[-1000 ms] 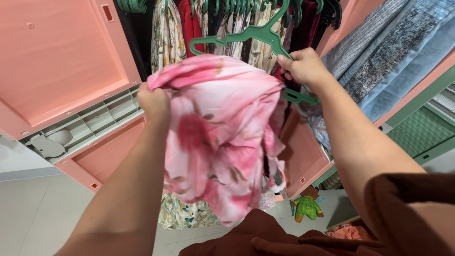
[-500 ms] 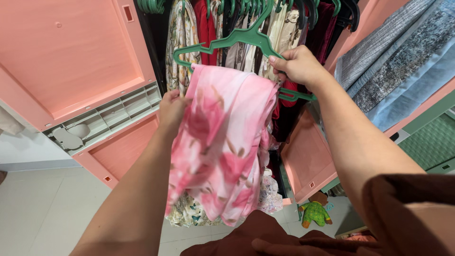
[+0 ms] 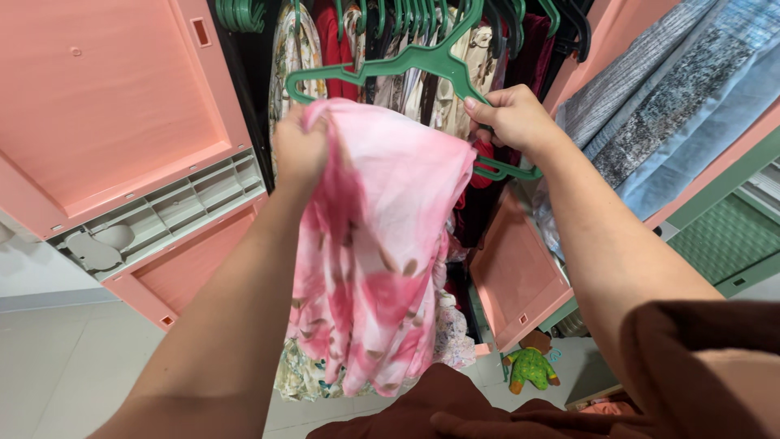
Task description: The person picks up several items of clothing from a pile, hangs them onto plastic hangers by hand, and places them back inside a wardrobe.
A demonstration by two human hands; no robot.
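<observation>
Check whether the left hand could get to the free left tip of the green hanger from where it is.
Probably yes: the left hand grips the pink garment just below the green hanger, nothing between.

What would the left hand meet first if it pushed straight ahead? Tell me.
Probably the green hanger just beyond the left hand, which grips the pink floral garment; behind it the hanging clothes. Depth is unclear.

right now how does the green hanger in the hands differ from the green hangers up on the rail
The held green hanger is tilted, off the rail, gripped by the right hand; the rail hangers hang packed together. The held one is nearly bare, with the pink floral garment in the left hand at its arm; those mostly carry clothes. Both are green.
</observation>
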